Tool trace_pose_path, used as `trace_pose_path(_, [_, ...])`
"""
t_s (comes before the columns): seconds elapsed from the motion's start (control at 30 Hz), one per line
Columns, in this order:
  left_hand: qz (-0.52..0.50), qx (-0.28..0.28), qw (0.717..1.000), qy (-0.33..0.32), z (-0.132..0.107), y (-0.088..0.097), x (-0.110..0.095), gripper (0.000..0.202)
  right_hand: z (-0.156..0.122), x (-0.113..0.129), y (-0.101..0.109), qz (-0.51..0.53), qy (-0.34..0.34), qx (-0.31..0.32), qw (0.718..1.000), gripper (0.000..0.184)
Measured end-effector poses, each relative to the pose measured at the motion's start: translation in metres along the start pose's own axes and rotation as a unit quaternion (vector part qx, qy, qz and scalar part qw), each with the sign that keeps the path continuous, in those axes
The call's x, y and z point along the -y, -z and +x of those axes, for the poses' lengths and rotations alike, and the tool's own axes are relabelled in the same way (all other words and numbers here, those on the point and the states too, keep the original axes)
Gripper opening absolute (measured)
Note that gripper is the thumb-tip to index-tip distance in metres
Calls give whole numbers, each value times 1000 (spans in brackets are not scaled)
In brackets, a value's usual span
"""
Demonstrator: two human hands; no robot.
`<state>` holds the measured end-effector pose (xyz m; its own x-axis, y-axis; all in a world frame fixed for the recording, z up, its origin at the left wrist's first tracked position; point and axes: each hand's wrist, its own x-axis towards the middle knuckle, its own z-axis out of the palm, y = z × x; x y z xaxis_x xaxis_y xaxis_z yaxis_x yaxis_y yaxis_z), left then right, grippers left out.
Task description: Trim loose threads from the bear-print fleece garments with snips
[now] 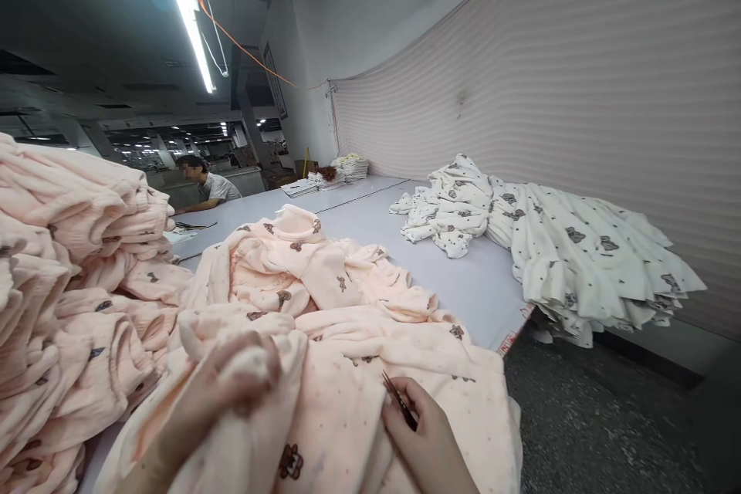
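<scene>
A pale pink garment (347, 370) with small brown bear prints lies bunched at the near edge of the grey table (463, 278). My left hand (225, 394) grips a fold of this garment, fingers curled into the cloth. My right hand (425, 440) rests on the same garment and holds small dark thread snips (398, 400), their tips pointing up and left onto the fabric.
A tall stack of folded pink garments (75, 285) rises at the left. White bear-print garments (556, 247) are heaped at the table's far right, hanging over its edge. A seated person (205, 184) works at the far end. Dark floor (607, 417) lies to the right.
</scene>
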<state>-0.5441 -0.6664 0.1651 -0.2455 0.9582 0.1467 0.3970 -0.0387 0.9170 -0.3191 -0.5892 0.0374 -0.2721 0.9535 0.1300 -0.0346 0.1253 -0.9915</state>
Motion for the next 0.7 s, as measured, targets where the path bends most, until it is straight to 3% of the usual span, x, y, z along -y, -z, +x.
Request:
trace_pose_path(0.1, [227,100,969,16,-12,-29,10,23,3,8,-14,-16,35,29,999,11])
trace_pose_path(0.2, [257,126,958,5,-13,-61,20,22,1,16,-30,38,71,62,995,12])
trace_pose_path(0.3, [151,80,985,18,-9,-66,26,14,-5,16,-45,41,118,60,990,15])
trace_pose_path(0.4, [7,69,994,82,-11,-51,28,16,-10,10,-53,-4,156,48,987,12])
trace_pose_path(0.47, [-106,76,982,140,-15,-40,26,17,-11,8,-51,-27,157,50,986,13])
trace_pose_path(0.57, [-259,66,940,210,-23,-31,24,18,-10,10,-44,-65,170,65,981,15])
trace_pose_path(0.7, [-333,66,913,227,-28,-29,23,22,-12,21,-44,-113,221,95,964,24])
